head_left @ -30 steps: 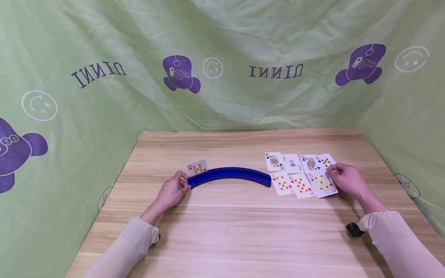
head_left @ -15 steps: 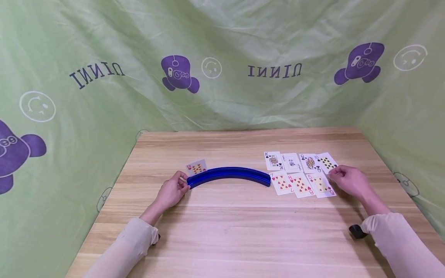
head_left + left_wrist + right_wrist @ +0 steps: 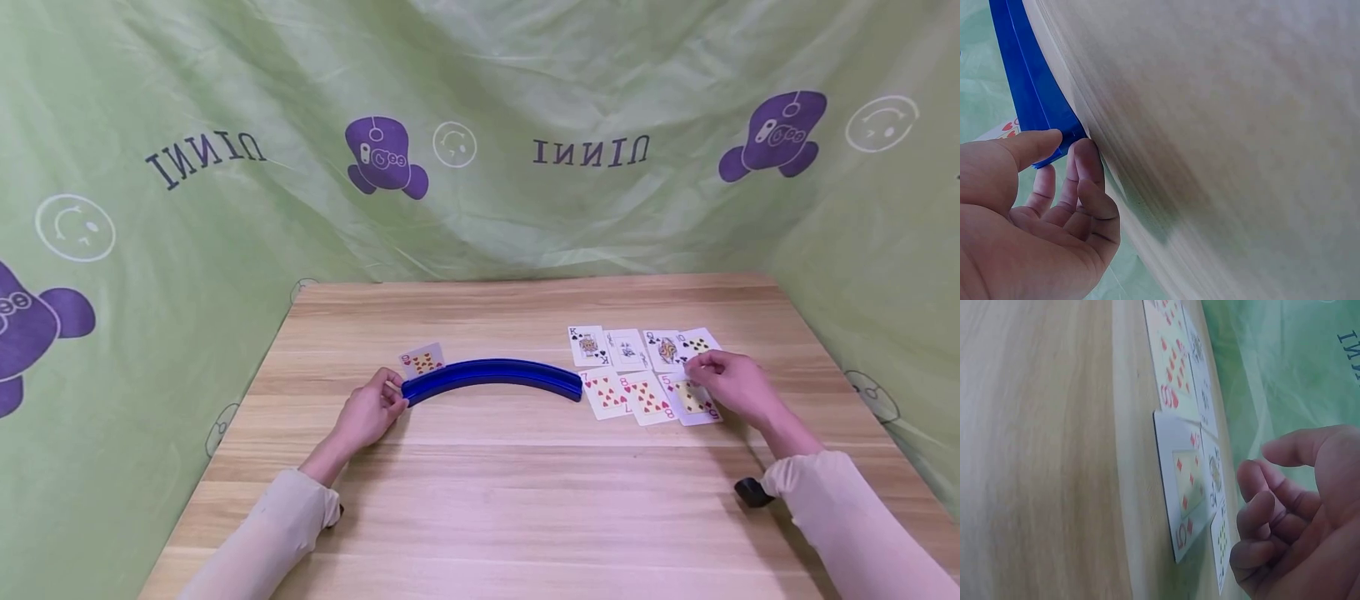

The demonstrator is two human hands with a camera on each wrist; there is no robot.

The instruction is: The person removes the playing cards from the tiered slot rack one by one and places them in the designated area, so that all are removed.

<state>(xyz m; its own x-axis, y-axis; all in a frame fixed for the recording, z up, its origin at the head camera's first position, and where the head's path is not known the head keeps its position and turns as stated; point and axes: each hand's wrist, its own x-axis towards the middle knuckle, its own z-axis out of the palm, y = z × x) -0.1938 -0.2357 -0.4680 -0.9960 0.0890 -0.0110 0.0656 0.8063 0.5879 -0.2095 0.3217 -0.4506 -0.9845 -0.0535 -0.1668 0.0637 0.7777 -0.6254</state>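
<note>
A curved blue card holder [image 3: 491, 372] lies at mid-table in the head view. My left hand [image 3: 369, 410] pinches its left end between thumb and fingers. One nine of hearts [image 3: 422, 361] stands in the holder near that end. At the right, my right hand [image 3: 731, 383] hovers over the face-up cards with loosely curled fingers. In the right wrist view its thumb and index finger are apart, with nothing between them. Nearest to it are the five of diamonds [image 3: 692, 400] and a black ten [image 3: 697, 342], both partly covered in the head view.
Left of the five lie an eight of hearts [image 3: 647, 398] and a seven of hearts [image 3: 604, 393], overlapping. Behind them are a king [image 3: 588, 346], a joker [image 3: 627, 350] and a black queen [image 3: 665, 350]. A green printed curtain [image 3: 480, 225] hangs around the wooden table [image 3: 480, 500].
The right hand drew back a little from the five of diamonds, which settled lower, then moved left over the cards' corners. The left hand keeps its hold on the card holder.
</note>
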